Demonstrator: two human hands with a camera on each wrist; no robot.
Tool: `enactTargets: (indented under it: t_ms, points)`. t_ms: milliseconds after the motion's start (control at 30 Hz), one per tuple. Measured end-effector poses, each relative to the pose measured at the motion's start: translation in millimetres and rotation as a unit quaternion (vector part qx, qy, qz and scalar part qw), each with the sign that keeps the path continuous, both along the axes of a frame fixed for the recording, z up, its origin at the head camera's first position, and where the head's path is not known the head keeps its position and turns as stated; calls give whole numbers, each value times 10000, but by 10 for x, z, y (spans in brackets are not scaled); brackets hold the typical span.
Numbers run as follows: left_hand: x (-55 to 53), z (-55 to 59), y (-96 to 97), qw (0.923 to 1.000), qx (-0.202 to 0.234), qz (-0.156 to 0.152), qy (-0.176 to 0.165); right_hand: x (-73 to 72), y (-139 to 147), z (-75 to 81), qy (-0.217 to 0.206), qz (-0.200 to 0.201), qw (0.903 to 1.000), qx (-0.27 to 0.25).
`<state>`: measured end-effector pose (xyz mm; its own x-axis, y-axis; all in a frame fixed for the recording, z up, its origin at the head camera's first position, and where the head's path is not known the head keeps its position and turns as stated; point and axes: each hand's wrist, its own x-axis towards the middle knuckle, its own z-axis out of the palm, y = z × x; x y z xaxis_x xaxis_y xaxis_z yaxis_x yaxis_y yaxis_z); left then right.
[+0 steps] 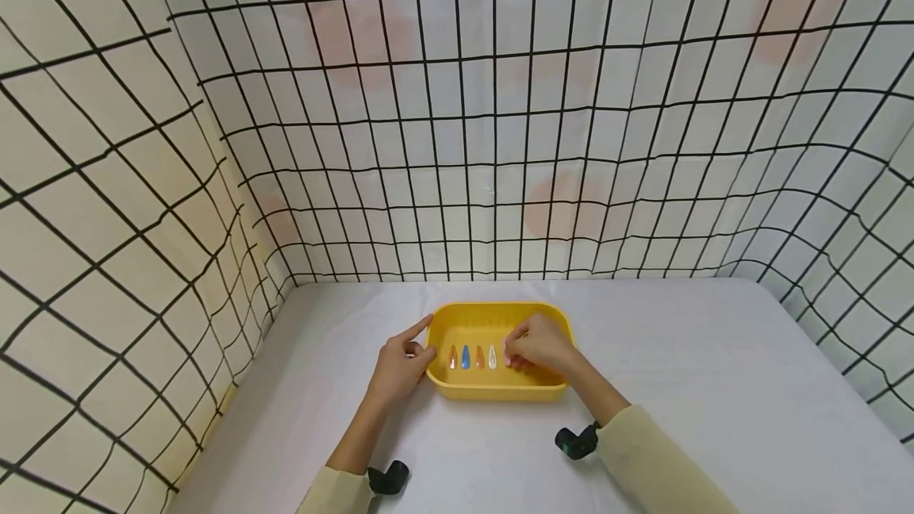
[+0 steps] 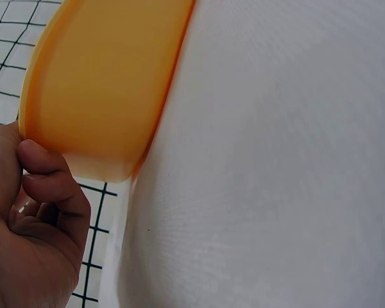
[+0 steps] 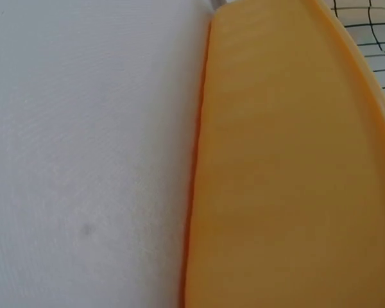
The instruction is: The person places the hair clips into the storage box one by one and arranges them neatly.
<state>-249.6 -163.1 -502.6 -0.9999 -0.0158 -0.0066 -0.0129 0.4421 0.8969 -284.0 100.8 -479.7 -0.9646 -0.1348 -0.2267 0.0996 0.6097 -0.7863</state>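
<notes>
A yellow tray (image 1: pixel 500 393) stands on the table, its near wall filling much of the right wrist view. My left hand (image 1: pixel 401 363) holds its left rim; in the left wrist view, curled fingers (image 2: pixel 48 170) meet the rim's corner. Inside the tray, snap hair clips lie in a row: an orange clip (image 1: pixel 453 357), a blue clip (image 1: pixel 466 357), another orange clip (image 1: pixel 480 357) and a white clip (image 1: pixel 493 357). At the row's right end my right hand (image 1: pixel 540 342) reaches into the tray and pinches a pink hair clip (image 1: pixel 507 354), which its fingers partly cover.
A white cloth covers the table (image 1: pixel 685 371) around the tray. Black grid netting (image 1: pixel 493 141) rises behind the table and along both sides, with pale sheeting behind it. Black wrist cameras (image 1: pixel 577 443) sit at both sleeve cuffs.
</notes>
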Motion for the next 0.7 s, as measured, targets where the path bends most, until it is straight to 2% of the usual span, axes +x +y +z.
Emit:
enactTargets:
  t_ms: [233, 700]
  points:
    - [-3, 3, 2, 10000, 42, 14, -25, 7, -13, -85, 53, 24, 10000, 72]
    - [-10, -11, -1, 10000, 65, -6, 28, 42, -36, -98, 154, -75, 9999, -3]
